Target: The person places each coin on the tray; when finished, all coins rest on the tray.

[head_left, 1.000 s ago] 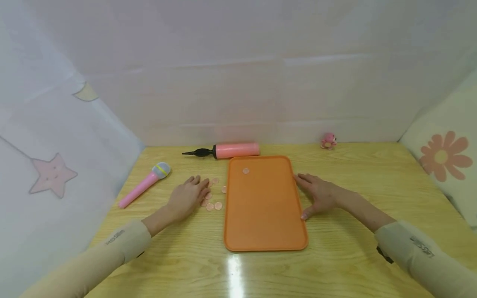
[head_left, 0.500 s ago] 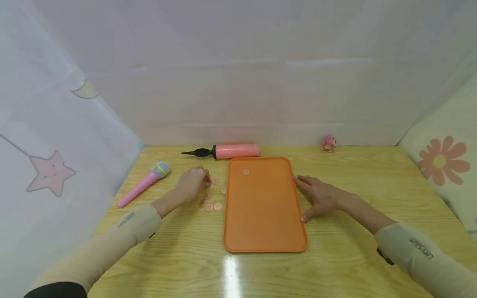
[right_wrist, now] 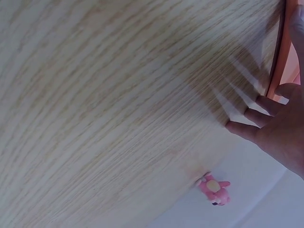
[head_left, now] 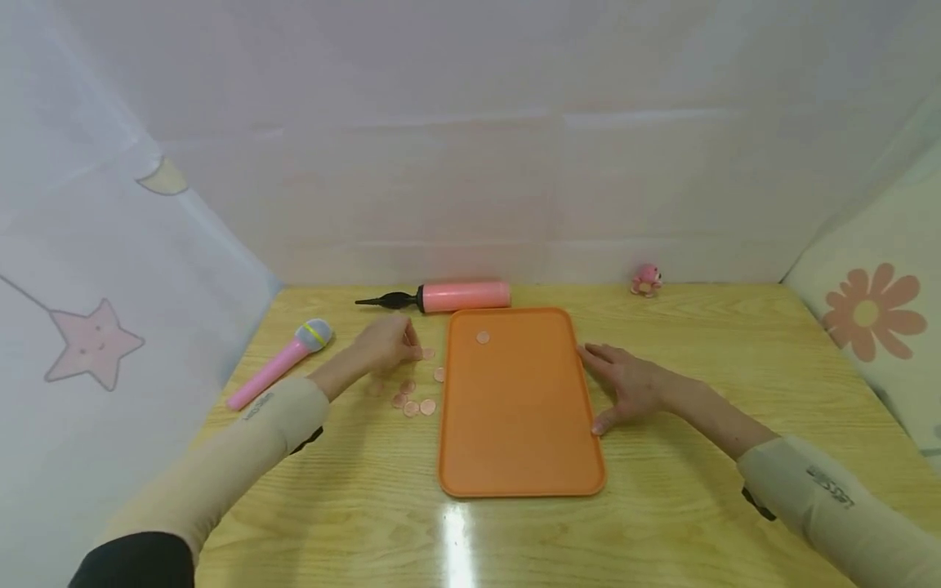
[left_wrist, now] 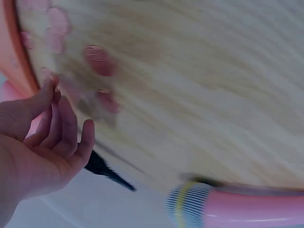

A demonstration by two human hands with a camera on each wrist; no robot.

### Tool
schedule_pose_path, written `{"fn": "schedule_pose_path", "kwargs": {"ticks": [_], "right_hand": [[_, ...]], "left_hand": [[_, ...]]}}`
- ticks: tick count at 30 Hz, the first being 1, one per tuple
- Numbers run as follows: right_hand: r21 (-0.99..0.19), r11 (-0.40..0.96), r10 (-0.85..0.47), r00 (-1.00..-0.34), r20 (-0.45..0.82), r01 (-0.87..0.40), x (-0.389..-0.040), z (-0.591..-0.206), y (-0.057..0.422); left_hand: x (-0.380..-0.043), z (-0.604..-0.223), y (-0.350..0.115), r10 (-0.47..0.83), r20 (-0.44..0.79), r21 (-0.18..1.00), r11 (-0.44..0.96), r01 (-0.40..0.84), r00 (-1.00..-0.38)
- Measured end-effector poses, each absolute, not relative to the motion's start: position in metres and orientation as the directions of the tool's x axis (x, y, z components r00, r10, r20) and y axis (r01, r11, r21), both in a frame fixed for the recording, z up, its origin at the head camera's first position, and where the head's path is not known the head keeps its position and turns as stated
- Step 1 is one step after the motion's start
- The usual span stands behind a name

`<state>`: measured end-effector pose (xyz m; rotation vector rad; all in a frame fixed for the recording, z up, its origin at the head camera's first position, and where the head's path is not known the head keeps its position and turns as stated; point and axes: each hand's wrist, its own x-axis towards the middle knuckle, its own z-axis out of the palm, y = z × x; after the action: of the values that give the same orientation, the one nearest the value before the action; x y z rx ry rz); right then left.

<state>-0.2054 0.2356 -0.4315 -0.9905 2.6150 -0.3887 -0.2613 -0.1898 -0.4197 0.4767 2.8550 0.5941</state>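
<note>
- Two hands were over a wooden table [head_left: 662, 506], one on each side of an orange tray [head_left: 518, 408] that lay flat at its middle.
- The left hand [head_left: 385, 345] hung above the table left of the tray, fingers curled together with the tips meeting the thumb; in the left wrist view the fingertips [left_wrist: 52, 92] seemed to pinch something small and pinkish, but blur left it unclear whether a disc was really held.
- Several small pink discs [head_left: 412, 400] lay loose on the wood just below and beside that hand, close to the tray's left edge.
- One more disc [head_left: 483, 336] sat inside the tray near its far end.
- The right hand [head_left: 625, 384] rested flat on the table against the tray's right rim, fingers straight and spread, gripping nothing.
- A pink toy microphone [head_left: 279, 363] with a grey head lay slantwise to the left of the left hand, well apart from the discs.
- A pink balloon pump [head_left: 441, 297] with a black nozzle lay just behind the tray's far edge.
- A small pink toy figure [head_left: 646, 279] stood at the table's back edge, far right of the pump.
</note>
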Motion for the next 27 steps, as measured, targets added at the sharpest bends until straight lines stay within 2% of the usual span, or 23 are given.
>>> {"fn": "schedule_pose_path", "kwargs": {"ticks": [5,9,14,19,27], "right_hand": [[-0.355,0.710,-0.686,-0.711,-0.156,-0.608,-0.205,-0.430,0.236],[-0.362,0.716,-0.680,-0.713,-0.171,-0.596,-0.205,-0.428,0.235],[-0.363,0.730,-0.668,-0.718,-0.197,-0.579,-0.205,-0.428,0.232],[-0.369,0.724,-0.675,-0.710,-0.201,-0.583,-0.207,-0.429,0.225],[-0.377,0.733,-0.667,-0.709,-0.230,-0.567,-0.206,-0.427,0.220]], "left_hand": [[-0.280,-0.405,-0.144,0.327,0.021,0.484,0.823,0.296,-0.945],[-0.288,-0.401,-0.094,0.380,0.024,0.551,0.767,0.329,-0.925],[-0.286,-0.413,-0.044,0.458,0.004,0.580,0.723,0.375,-0.889],[-0.282,-0.425,-0.031,0.407,-0.023,0.557,0.764,0.326,-0.913],[-0.286,-0.433,-0.038,0.307,-0.036,0.544,0.804,0.239,-0.951]]}}
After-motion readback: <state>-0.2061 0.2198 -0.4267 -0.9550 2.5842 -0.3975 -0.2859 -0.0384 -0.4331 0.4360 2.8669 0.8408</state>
